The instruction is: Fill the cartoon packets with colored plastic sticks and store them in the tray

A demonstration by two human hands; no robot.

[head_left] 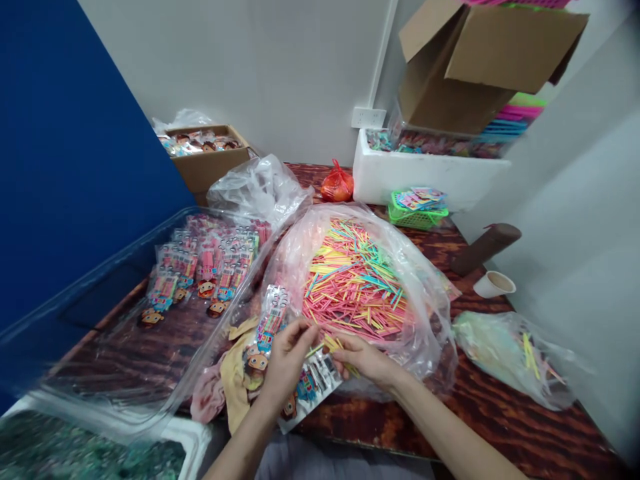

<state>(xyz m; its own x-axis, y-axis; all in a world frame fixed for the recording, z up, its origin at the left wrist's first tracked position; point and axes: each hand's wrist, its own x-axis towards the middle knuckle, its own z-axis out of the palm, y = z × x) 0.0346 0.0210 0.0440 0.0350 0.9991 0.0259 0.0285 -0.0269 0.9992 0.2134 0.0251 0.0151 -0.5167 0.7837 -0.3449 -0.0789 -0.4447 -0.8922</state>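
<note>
My left hand (293,348) is closed in a pinch, with a thin yellow-green stick (313,351) at its fingertips. Several yellow sticks (332,343) are gripped in my right hand (367,360), whose fingers are curled close beside the left. Below both hands lies a cartoon-printed clear pouch (326,375). Another such pouch (275,310) rests just past my left hand. Beyond them a big clear plastic bag (430,303) lies open around a heap of pink, yellow, green and blue sticks (353,287).
Filled pouches (220,263) lie in a clear-walled tray at left. Yellow and pink cloths (237,380) sit beside my left forearm. At right are a paper cup (494,285), a brown cylinder (485,248) and a plastic bag (505,353). A green basket (417,217) and foam box (425,177) stand behind.
</note>
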